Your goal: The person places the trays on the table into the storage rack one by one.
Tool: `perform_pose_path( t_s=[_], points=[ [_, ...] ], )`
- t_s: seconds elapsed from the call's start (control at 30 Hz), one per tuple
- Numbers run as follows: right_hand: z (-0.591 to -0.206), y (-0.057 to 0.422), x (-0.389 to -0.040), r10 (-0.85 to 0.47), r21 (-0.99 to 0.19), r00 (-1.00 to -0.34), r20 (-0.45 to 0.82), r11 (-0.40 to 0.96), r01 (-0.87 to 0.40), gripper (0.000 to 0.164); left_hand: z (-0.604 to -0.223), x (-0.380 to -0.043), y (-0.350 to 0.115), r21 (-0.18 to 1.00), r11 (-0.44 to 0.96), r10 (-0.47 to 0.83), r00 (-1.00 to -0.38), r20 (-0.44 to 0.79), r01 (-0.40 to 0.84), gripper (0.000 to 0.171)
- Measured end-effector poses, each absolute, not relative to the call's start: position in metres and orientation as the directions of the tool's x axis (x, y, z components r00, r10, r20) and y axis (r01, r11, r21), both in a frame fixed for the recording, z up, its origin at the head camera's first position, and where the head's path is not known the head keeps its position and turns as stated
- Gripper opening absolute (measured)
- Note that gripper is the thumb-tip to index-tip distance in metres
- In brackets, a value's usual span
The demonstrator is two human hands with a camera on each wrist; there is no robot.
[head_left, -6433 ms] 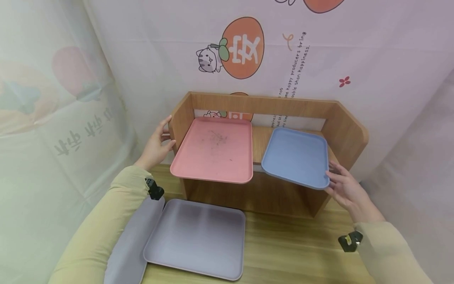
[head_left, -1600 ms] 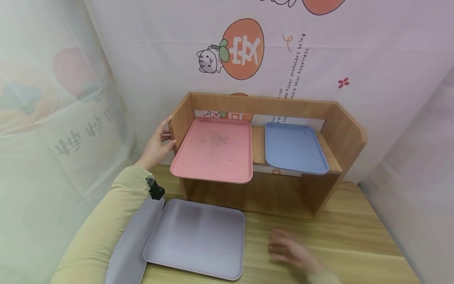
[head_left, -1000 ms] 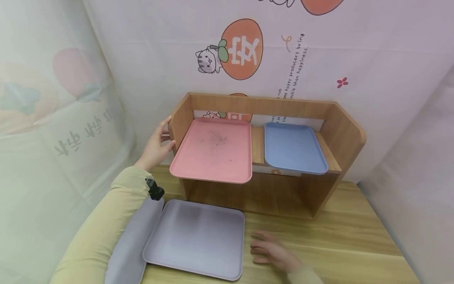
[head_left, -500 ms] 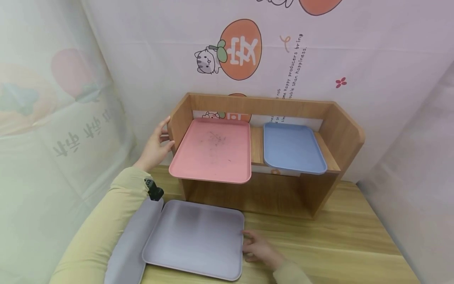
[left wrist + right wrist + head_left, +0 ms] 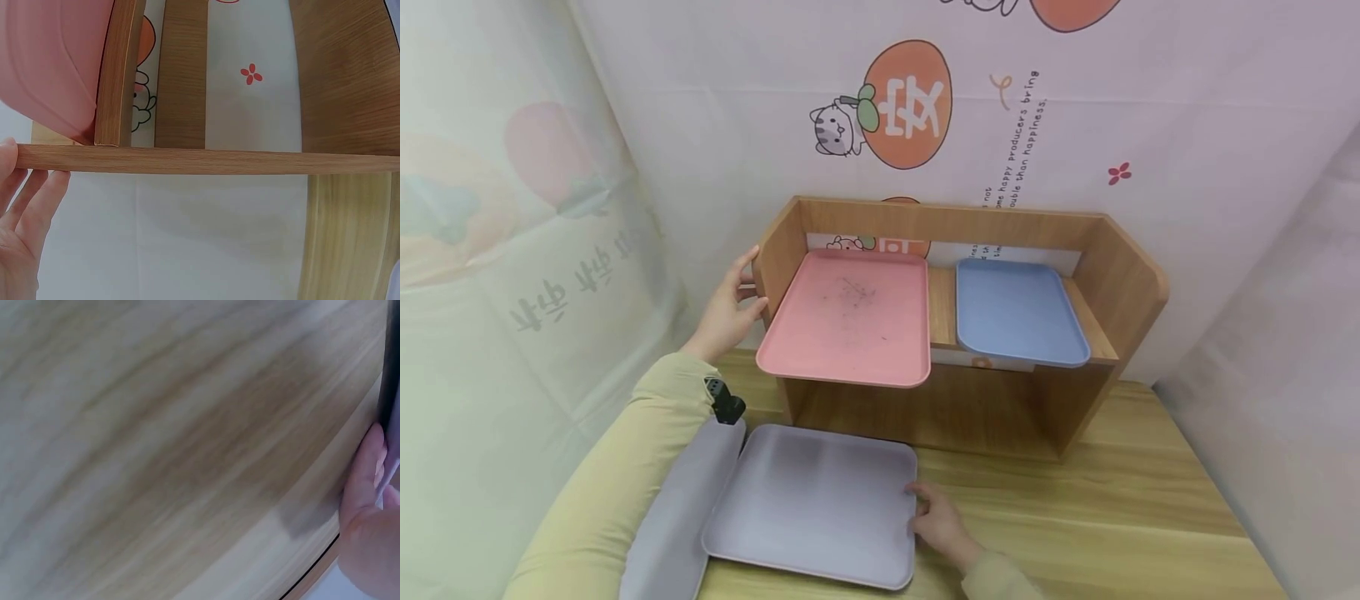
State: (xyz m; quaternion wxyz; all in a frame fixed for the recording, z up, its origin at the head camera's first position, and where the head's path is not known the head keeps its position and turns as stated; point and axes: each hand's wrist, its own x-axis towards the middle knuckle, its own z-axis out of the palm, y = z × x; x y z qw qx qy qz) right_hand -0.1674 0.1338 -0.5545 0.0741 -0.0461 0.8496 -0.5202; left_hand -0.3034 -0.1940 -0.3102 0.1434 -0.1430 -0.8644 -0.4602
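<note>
My left hand [image 5: 727,307] grips the left side panel of the wooden desktop shelf [image 5: 951,221]. In the left wrist view, the thumb lies on one side of the panel [image 5: 206,160] and the fingers on the other. On the table, a rectangular lilac-grey tray [image 5: 820,504] lies in front of the shelf. Its right rim is pinched by my right hand [image 5: 942,523], whose fingers [image 5: 365,465] also show at the tray edge in the right wrist view. A pink tray [image 5: 850,321] and a smaller blue tray [image 5: 1021,312] rest on the upper shelf, both overhanging its front edge.
Another lilac-grey tray [image 5: 681,517] lies left of the first, partly hidden by my left sleeve [image 5: 617,475]. The wood-grain table [image 5: 1112,517] extends to the right. A printed curtain [image 5: 737,125] hangs behind the shelf, with pale sheets on both sides.
The blue tray, earlier angled in my right hand, now rests straighter on the shelf. My right hand has moved left across the table and taken the grey tray's right rim. My left hand stays put.
</note>
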Motion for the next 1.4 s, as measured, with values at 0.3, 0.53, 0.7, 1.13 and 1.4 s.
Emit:
perform_pose_path(
  t_s=[0.3,0.53,0.7,1.13,1.4],
  points=[
    [-0.554,0.156,-0.165,-0.191,-0.957,-0.961,-0.202,0.247,0.153,0.059,-0.311,-0.307,-0.19,0.755,0.528,0.132,-0.916,0.38,0.389,0.079],
    [-0.557,0.172,-0.159,-0.318,-0.968,-0.914,-0.251,0.084,0.236,0.061,-0.311,-0.308,-0.185,0.749,0.536,0.145,-0.917,0.372,0.389,0.079],
    [-0.559,0.185,-0.16,-0.365,-0.962,-0.894,-0.258,0.014,0.272,0.063,-0.314,-0.308,-0.186,0.768,0.518,0.131,-0.922,0.365,0.377,0.08],
    [-0.549,0.211,-0.166,-0.376,-0.96,-0.89,-0.257,-0.007,0.28,0.066,-0.315,-0.303,-0.195,0.76,0.53,0.096,-0.917,0.388,0.377,0.082],
    [-0.544,0.226,-0.163,-0.376,-0.956,-0.894,-0.242,-0.066,0.287,0.069,-0.312,-0.301,-0.19,0.751,0.536,0.109,-0.914,0.391,0.385,0.082]
  ],
)
